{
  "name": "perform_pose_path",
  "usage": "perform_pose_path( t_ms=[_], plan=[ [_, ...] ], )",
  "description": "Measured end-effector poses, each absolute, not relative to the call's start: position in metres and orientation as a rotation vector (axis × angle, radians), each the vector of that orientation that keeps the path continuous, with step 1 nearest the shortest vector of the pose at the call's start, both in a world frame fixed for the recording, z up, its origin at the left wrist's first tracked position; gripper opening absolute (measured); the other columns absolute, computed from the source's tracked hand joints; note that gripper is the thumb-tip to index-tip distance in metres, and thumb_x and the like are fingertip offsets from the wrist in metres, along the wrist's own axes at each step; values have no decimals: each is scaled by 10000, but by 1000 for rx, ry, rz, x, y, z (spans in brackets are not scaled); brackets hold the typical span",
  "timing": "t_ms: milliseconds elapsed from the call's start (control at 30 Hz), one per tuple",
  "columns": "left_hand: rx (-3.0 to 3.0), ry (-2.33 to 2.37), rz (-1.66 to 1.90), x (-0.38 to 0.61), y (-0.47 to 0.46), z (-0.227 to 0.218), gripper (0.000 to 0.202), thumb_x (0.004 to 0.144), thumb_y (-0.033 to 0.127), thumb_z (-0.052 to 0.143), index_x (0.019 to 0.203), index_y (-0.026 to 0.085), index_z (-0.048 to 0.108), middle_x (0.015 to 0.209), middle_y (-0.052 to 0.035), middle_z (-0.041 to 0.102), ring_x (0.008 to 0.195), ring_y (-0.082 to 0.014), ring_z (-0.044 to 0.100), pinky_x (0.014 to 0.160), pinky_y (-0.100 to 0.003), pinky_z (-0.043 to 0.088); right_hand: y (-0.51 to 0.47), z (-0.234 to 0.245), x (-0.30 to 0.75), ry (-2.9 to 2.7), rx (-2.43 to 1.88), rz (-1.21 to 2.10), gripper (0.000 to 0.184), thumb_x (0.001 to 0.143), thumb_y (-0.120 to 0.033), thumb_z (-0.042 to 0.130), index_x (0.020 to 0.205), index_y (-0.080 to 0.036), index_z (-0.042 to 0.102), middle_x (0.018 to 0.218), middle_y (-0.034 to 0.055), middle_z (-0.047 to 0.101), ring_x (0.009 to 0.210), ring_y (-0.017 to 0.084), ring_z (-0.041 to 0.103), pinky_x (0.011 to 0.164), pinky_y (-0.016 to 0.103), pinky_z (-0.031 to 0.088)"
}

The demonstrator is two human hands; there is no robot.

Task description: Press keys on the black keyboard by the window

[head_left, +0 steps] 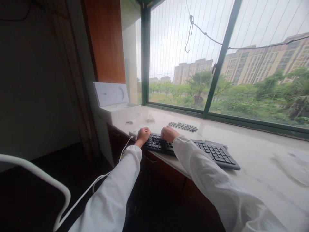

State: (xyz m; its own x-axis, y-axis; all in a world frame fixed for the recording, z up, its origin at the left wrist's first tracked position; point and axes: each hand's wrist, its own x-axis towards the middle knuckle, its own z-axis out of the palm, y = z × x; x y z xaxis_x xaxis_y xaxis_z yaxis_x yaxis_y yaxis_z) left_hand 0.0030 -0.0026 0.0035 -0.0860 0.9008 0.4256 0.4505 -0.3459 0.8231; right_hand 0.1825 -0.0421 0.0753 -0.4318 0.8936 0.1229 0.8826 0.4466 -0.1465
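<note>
A black keyboard point(219, 154) lies along the front edge of the marble-patterned counter. Its number pad carries keycaps, while part of the left section appears to show bare key sockets. At its left end my left hand point(143, 135) is closed in a pinch; whatever is between the fingertips is too small to name. Over the keyboard's left section my right hand point(169, 133) is curled with its fingertips down at the keys, hidden from view. Just behind the right hand, loose dark keycaps point(183, 126) lie in rows on the counter.
An open white box point(118, 112) stands at the counter's left end. A white power strip point(134, 133) with a cable lies left of the keyboard. Small items point(129, 122) sit near the box. Clear plastic wrapping point(292, 166) lies at right. A window runs behind the counter point(260, 151).
</note>
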Motion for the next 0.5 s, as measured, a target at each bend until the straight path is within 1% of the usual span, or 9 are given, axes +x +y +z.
perform_pose_path(
  t_ms=[133, 267, 500],
  plan=[
    [1760, 1478, 1414, 3, -4, 5, 115, 618, 203, 509, 552, 190, 416, 509, 44, 451, 531, -108, 397, 549, -235, 273, -42, 83, 179, -2469, -1667, 104, 150, 672, -128, 698, 799, -152, 775, 747, 89, 719, 684, 151, 654, 611, 187, 466],
    [1779, 1493, 1405, 4, -5, 6, 116, 617, 205, 503, 553, 191, 407, 511, 46, 444, 526, -105, 390, 547, -233, 275, -37, 85, 177, -2462, -1721, 135, 175, 651, -156, 730, 821, -155, 772, 806, 92, 722, 696, 151, 656, 614, 187, 474],
    [1779, 1509, 1388, 4, -5, 7, 137, 605, 205, 499, 543, 194, 377, 491, 51, 405, 507, -100, 360, 528, -233, 252, -31, 83, 172, -2450, -1767, 47, 207, 627, -186, 757, 830, -146, 766, 969, 152, 697, 774, 195, 665, 619, 211, 491]
  ],
)
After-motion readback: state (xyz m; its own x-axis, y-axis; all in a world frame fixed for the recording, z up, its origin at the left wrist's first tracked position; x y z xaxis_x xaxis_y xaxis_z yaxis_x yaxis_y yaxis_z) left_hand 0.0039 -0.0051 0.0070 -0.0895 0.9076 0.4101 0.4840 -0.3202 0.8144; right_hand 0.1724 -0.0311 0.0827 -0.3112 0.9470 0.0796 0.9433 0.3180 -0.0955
